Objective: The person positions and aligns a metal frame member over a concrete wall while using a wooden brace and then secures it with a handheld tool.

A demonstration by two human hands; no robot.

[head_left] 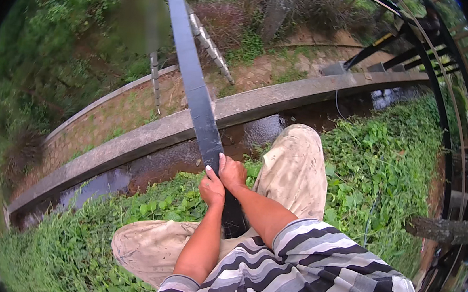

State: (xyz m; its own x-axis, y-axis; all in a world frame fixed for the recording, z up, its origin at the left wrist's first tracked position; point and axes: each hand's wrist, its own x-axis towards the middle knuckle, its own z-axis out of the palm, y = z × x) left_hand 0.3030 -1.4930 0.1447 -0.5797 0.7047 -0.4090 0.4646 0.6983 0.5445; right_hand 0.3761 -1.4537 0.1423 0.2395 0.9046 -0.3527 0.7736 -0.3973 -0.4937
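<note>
A long, flat black beam [194, 93] runs from between my legs up to the top of the view, its surface scuffed. My legs, in stained beige trousers [295, 164], are bent on either side of it. My left hand [212, 189] is closed on the beam's left edge, thumb pointing forward. Just beside it, slightly farther along, my right hand [233, 174] grips the right edge, thumb also on top. The fingertips of both hands are hidden by the beam's sides.
Below lie leafy green plants [380, 161], a dark stream [261, 130] and a concrete wall [302, 94]. Two pale segmented poles [209, 43] stand near the beam's far part. At right are black framework [439, 102], a hanging cable [460, 133] and a log [450, 230].
</note>
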